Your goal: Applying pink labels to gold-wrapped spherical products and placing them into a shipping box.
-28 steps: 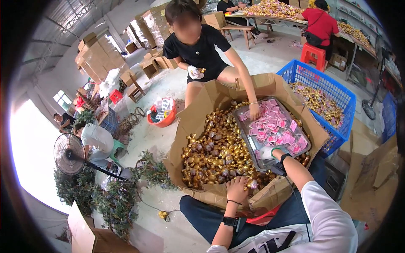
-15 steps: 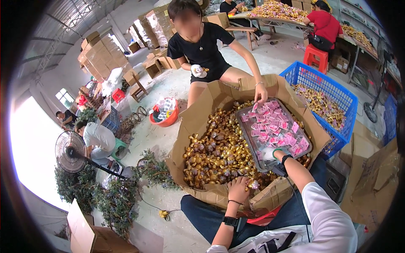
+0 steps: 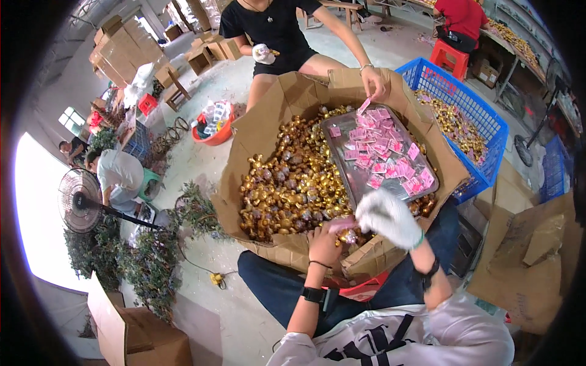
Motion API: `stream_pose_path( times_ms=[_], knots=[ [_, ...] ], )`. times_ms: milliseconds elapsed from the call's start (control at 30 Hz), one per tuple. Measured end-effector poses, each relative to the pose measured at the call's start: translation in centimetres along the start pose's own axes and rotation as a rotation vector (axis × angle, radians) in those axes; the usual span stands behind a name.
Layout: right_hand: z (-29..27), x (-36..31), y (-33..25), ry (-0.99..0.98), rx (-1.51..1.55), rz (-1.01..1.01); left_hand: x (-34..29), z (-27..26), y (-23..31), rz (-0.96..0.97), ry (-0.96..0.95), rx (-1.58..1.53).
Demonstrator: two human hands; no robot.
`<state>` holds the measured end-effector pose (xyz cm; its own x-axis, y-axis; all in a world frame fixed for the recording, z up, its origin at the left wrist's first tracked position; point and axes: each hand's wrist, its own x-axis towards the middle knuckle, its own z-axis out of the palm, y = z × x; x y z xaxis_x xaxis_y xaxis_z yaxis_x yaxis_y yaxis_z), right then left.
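At the near rim of the big cardboard box, my bare left hand (image 3: 324, 246) is closed on a gold foil-wrapped ball (image 3: 348, 236). My right hand (image 3: 388, 216), in a white knitted glove, is just right of it. Its fingers are pinched together, but what they hold is hidden. A pinkish blurred shape shows between both hands. Gold foil-wrapped balls (image 3: 287, 177) fill the cardboard box (image 3: 256, 122). On top of them, to the right, rests a metal tray (image 3: 343, 177) with small pink printed cards (image 3: 381, 143).
Opposite me, a person in black holds a pink card above the tray with one hand (image 3: 373, 85). A blue plastic basket (image 3: 491, 143) of gold pieces stands at the right. Leafy garlands (image 3: 149, 262), a fan (image 3: 79, 200) and an orange basin (image 3: 215, 137) stand left.
My gloved right hand has moved from the tray to beside my left hand. The co-worker's hand has lifted a pink card off the tray. The whole view has shifted.
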<state>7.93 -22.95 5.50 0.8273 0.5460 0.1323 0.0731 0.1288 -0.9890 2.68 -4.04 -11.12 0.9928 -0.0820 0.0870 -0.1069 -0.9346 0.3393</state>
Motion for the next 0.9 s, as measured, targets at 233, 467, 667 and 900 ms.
stream_pose_path(
  times_ms=[233, 467, 667, 900],
  knots=[
    [2.0, -7.1, 10.9, 0.1, -0.329, 0.037, 0.2, -0.4, 0.9, 0.017, 0.009, -0.011],
    [1.4, -6.3, 13.3, 0.019, 0.04, 0.196, -0.2, -0.7, 1.2, 0.034, 0.049, -0.034],
    [1.5, -6.0, 13.9, -0.013, -0.017, 0.164, -0.1, -0.6, 0.8, 0.031, 0.038, -0.022],
    [1.5, -6.0, 13.7, -0.004, 0.007, 0.185, -0.1, -0.1, 0.7, 0.026, 0.031, 0.008]
  ],
)
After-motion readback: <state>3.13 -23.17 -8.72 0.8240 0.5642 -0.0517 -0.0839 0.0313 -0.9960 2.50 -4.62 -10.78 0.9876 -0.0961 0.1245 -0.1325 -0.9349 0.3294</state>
